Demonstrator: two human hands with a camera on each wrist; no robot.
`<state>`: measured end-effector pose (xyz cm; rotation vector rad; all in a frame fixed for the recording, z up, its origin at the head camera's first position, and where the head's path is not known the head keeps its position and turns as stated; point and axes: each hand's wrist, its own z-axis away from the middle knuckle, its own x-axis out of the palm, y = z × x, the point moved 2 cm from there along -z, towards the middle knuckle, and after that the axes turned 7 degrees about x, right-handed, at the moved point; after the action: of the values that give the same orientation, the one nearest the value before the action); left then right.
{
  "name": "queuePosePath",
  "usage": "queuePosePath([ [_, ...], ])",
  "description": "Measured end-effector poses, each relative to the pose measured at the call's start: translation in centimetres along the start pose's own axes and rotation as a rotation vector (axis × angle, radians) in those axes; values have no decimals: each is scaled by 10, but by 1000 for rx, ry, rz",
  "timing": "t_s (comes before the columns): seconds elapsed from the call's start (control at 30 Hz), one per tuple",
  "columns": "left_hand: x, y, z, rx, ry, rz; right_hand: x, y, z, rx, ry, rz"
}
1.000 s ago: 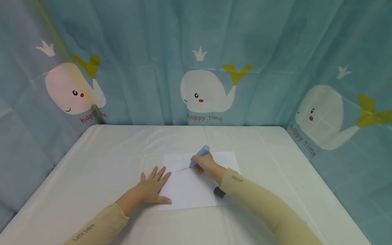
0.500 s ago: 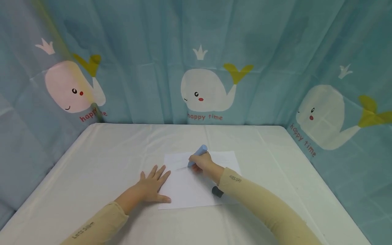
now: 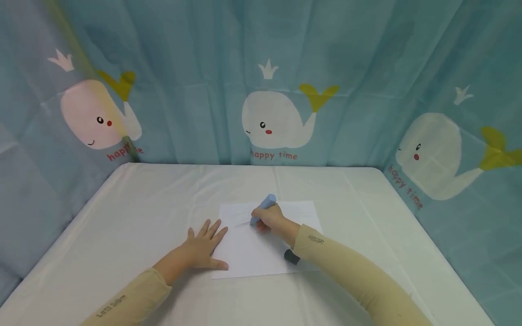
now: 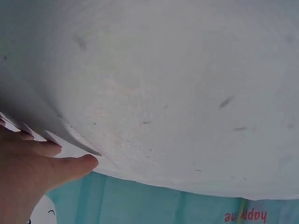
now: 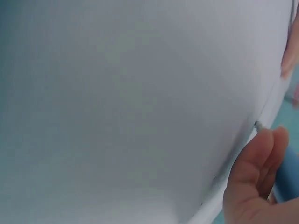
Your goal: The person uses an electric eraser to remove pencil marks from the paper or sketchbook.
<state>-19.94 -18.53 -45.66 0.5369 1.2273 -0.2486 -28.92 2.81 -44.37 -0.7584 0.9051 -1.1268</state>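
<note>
A white sheet of paper (image 3: 253, 253) lies on the table. My right hand (image 3: 267, 217) grips a light blue marker (image 3: 267, 201) with its tip down at the paper, beside a faint thin line (image 3: 242, 224). In the right wrist view, fingers (image 5: 257, 154) close round the marker (image 5: 288, 175). My left hand (image 3: 201, 249) rests with spread fingers at the sheet's left edge; its thumb reaches over the paper. Part of that hand (image 4: 28, 172) also shows in the left wrist view. A dark cap (image 3: 291, 256) lies on the sheet beside my right forearm, partly hidden by the sleeve.
A white cloth covers the table (image 3: 155, 203). Blue curtains (image 3: 195, 90) printed with whales hang behind it and on both sides. My right sleeve (image 3: 350, 267) crosses the sheet's lower right part.
My right hand and the marker have shifted very slightly left along the faint line. My left hand stays in place on the sheet's edge.
</note>
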Motion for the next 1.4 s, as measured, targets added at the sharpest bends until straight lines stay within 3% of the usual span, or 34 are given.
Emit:
queuePosePath([
  [0.9, -6, 5, 1, 15, 5, 19, 2, 0, -1, -16, 23, -9],
  [1.1, -3, 1, 2, 20, 6, 6, 6, 2, 3, -13, -20, -6],
  [1.23, -2, -1, 1, 14, 5, -10, 4, 0, 1, -1, 15, -27],
  [1.4, -4, 2, 3, 20, 14, 31, 4, -1, 1, 10, -5, -7],
])
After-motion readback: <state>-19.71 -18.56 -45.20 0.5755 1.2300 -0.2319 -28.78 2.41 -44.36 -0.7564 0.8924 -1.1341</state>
